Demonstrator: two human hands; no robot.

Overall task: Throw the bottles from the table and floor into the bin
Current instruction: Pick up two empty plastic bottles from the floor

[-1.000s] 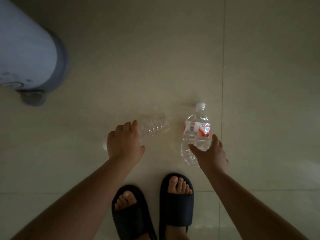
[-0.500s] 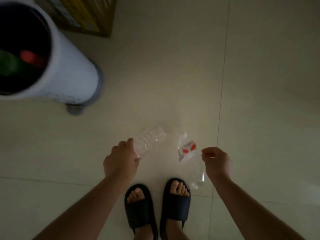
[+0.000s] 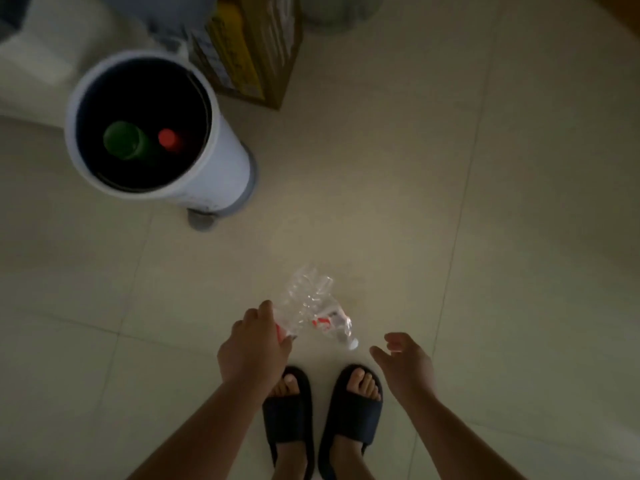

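My left hand [image 3: 254, 351] is shut on the end of a clear ribbed bottle [image 3: 301, 296], held above the floor in front of my feet. A second clear bottle [image 3: 330, 322] with a red and white label and a white cap hangs blurred just right of it, touching it. Whether my left hand also grips this one I cannot tell. My right hand [image 3: 407, 365] is beside that bottle's cap, fingers apart, holding nothing. The white round bin [image 3: 225, 161] stands open at the upper left, with a green bottle [image 3: 121, 140] and a red cap [image 3: 168, 138] inside.
A yellow and brown cardboard box [image 3: 249, 53] stands behind the bin. The bin's grey pedal [image 3: 201, 220] sticks out toward me. My feet in dark slippers [image 3: 322, 410] are on pale floor tiles. White furniture [image 3: 45, 57] fills the top left.
Both bottles have come up off the floor. My right hand has let go of the labelled bottle and opened. The view has lifted, so the whole bin opening now shows.
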